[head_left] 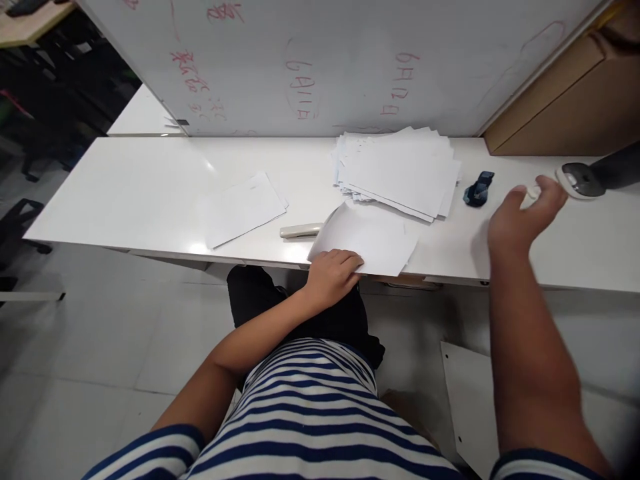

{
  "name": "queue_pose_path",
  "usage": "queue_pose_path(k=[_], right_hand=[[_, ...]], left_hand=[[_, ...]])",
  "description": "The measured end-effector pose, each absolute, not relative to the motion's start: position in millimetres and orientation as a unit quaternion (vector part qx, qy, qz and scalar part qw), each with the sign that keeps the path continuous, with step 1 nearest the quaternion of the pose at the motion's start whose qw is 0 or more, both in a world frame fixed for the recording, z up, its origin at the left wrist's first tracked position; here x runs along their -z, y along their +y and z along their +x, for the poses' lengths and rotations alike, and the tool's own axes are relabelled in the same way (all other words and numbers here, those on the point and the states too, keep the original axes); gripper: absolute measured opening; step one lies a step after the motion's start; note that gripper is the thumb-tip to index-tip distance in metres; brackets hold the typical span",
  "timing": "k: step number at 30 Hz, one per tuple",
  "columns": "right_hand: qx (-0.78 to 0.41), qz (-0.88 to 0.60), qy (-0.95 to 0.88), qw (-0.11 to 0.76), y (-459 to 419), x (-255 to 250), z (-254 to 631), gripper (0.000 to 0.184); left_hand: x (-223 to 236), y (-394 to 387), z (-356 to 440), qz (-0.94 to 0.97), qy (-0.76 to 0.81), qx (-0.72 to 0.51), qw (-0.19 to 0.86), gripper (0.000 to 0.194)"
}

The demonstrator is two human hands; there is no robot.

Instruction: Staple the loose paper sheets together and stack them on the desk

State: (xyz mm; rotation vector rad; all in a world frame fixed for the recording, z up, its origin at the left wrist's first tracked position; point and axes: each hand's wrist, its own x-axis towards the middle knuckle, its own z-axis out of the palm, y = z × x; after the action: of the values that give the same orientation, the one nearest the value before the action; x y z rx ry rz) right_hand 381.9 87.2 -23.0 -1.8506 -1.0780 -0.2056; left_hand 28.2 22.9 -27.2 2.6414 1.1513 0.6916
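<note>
My left hand (334,277) grips the front edge of a few white paper sheets (373,233), fingers on top and the left corner of the paper curling up. Under that corner, partly covered, lies a beige long-handled tool (300,231) that looks like a stapler. Out to the right, my right hand (523,217) is raised over the desk with thumb and fingers curled around a small white object (533,192), too small to name. Just beyond its fingertips sits a rounded white and dark thing (581,181) resembling a computer mouse.
A thick paper stack (400,170) stands against the whiteboard (350,67). Two or so thin sheets (247,210) lie left on the white desk (125,200). A dark blue strap-like item (479,189) is near my right hand. A cardboard box (565,100) fills the back right corner.
</note>
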Motion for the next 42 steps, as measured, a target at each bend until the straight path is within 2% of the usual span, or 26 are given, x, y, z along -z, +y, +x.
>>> queue_pose_path(k=[2, 3, 5, 8, 10, 12, 14, 16, 17, 21, 24, 28, 32, 34, 38, 40, 42], right_hand=[[0.053, -0.738, -0.384, 0.552, 32, 20, 331, 0.020], [-0.001, -0.732, -0.350, 0.584, 4, 21, 305, 0.022], [-0.202, -0.705, -0.256, 0.629, -46, 27, 259, 0.036], [-0.482, -0.619, -0.111, 0.610, -86, 35, 221, 0.055], [-0.583, -0.553, -0.077, 0.590, -92, 34, 214, 0.064], [-0.627, -0.510, -0.090, 0.582, -89, 28, 213, 0.069], [-0.640, -0.496, -0.122, 0.574, -84, 21, 214, 0.072], [-0.636, -0.509, -0.148, 0.561, -81, 18, 215, 0.065], [-0.629, -0.523, -0.153, 0.554, -80, 20, 215, 0.058], [-0.588, -0.583, -0.147, 0.542, -75, 36, 221, 0.041], [-0.578, -0.590, -0.162, 0.540, -69, 49, 224, 0.041], [-0.545, -0.602, -0.204, 0.547, -67, 56, 224, 0.045], [-0.501, -0.633, -0.244, 0.537, -75, 50, 227, 0.044], [-0.535, -0.608, -0.244, 0.534, -80, 42, 228, 0.042], [-0.601, -0.544, -0.285, 0.512, -88, 25, 224, 0.038], [-0.569, -0.557, -0.321, 0.513, -88, 21, 219, 0.035], [-0.503, -0.596, -0.356, 0.514, -86, 22, 212, 0.033]], left_hand=[[17, 17, 29, 0.875, 0.395, -0.259, 0.111, 0.015], [12, 13, 29, 0.871, 0.390, -0.271, 0.124, 0.014], [4, 6, 28, 0.869, 0.373, -0.286, 0.153, 0.013], [1, 0, 25, 0.868, 0.364, -0.269, 0.205, 0.024], [5, 0, 25, 0.870, 0.371, -0.228, 0.232, 0.032], [9, 3, 26, 0.884, 0.365, -0.176, 0.232, 0.041], [9, 5, 26, 0.909, 0.335, -0.137, 0.208, 0.055], [3, 7, 22, 0.927, 0.303, -0.124, 0.186, 0.069], [-1, 10, 18, 0.928, 0.299, -0.127, 0.181, 0.068], [-12, 38, -10, 0.879, 0.414, -0.203, 0.121, 0.038], [-6, 72, -32, 0.839, 0.503, -0.202, 0.038, 0.041], [4, 80, -40, 0.852, 0.476, -0.218, 0.014, 0.037], [7, 28, -20, 0.894, 0.374, -0.238, 0.072, 0.032], [7, -2, -3, 0.917, 0.314, -0.201, 0.139, 0.044], [5, -30, 26, 0.882, 0.362, -0.172, 0.248, 0.085], [3, -31, 35, 0.867, 0.373, -0.174, 0.280, 0.095], [2, -27, 37, 0.851, 0.379, -0.194, 0.306, 0.096]])
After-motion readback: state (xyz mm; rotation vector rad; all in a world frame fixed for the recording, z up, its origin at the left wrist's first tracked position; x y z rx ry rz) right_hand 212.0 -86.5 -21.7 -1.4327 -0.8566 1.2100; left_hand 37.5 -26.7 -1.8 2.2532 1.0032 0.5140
